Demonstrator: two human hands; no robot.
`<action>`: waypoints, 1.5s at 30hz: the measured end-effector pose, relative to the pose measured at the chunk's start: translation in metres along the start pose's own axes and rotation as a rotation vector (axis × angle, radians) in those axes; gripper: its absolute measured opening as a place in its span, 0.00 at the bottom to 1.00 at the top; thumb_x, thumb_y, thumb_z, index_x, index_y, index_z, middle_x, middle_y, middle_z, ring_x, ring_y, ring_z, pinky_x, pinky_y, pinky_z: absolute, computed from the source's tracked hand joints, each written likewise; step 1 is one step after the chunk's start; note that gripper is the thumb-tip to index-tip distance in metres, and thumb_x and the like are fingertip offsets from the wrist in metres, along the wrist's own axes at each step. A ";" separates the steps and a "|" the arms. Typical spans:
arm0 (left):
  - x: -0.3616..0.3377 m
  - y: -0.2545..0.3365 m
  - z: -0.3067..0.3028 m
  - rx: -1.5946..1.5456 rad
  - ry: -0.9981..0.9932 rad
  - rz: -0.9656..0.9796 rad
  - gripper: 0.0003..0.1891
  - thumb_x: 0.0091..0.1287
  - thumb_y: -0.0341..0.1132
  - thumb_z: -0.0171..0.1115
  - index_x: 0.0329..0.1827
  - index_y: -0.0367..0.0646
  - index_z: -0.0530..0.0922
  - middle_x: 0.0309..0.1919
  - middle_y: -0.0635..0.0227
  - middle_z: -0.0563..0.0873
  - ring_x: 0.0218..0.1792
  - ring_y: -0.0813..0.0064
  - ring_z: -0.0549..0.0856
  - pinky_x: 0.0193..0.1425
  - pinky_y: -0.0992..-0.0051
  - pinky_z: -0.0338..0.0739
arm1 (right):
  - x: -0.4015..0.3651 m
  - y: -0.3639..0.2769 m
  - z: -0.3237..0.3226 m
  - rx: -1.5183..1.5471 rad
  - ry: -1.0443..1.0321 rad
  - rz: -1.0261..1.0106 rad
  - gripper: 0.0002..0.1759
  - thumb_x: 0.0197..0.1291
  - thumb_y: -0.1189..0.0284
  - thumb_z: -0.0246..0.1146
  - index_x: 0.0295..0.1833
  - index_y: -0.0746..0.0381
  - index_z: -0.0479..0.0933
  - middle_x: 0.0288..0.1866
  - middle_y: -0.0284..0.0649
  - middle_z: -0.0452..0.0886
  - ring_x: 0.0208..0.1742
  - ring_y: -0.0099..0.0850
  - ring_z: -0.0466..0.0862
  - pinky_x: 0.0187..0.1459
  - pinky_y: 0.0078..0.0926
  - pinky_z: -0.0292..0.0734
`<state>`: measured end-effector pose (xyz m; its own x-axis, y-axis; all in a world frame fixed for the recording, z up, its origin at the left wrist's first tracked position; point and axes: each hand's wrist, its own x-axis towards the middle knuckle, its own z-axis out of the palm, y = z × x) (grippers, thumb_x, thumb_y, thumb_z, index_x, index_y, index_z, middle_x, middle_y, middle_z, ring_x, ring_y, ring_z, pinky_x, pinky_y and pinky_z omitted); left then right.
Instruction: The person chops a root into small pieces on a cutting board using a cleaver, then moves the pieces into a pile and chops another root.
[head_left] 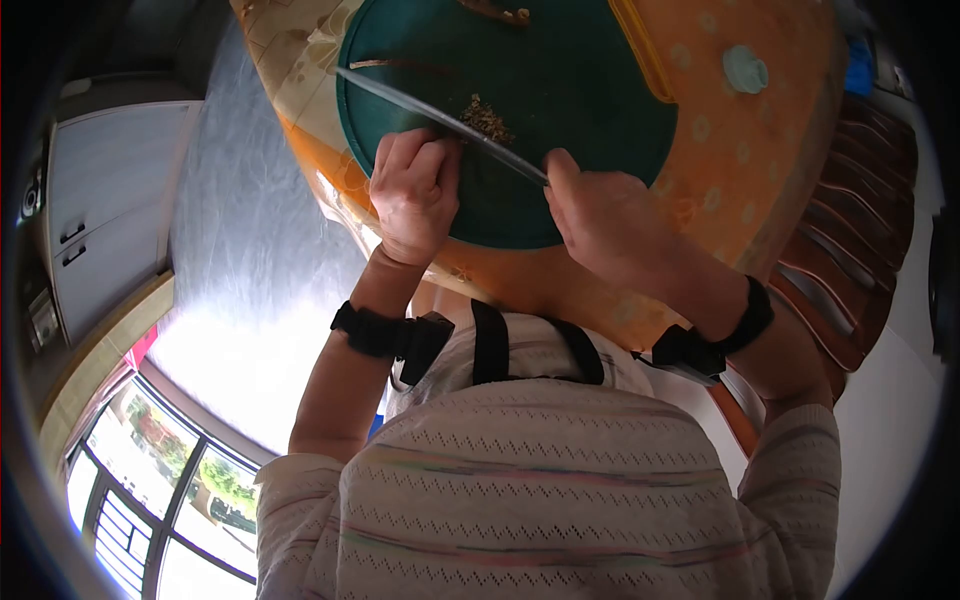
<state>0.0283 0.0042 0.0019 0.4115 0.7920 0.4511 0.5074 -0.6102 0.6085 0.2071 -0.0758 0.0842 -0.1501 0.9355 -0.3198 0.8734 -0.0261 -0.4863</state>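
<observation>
My right hand [610, 215] is closed around the handle of a knife [440, 117], whose long blade slants up and left over a green cutting board [590, 110]. Near the board's front left edge, my left hand [415, 190] has its fingers curled down beside the blade; whatever they pinch is hidden. A small heap of chopped brownish bits [487, 120] lies just beyond the blade. Farther back on the board are a thin brown strip [400, 65] and a curved brown piece [497, 12].
An orange patterned tablecloth [715, 170] covers the table under the board. A yellow strip [645, 50] runs along the board's right side. A small pale translucent container [745, 70] stands at the right. Beside the table is a slatted wooden chair [830, 260].
</observation>
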 end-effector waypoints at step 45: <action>-0.004 -0.002 -0.001 0.005 0.031 0.008 0.09 0.47 0.19 0.66 0.31 0.40 0.82 0.32 0.66 0.81 0.35 0.63 0.80 0.39 0.70 0.76 | 0.009 -0.015 -0.006 -0.030 -0.030 -0.069 0.06 0.55 0.81 0.55 0.37 0.66 0.64 0.17 0.45 0.77 0.20 0.43 0.82 0.21 0.35 0.75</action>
<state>0.0251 0.0025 -0.0005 0.3920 0.7874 0.4758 0.5084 -0.6164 0.6013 0.1955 -0.0648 0.0928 -0.2238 0.9237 -0.3108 0.8737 0.0488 -0.4840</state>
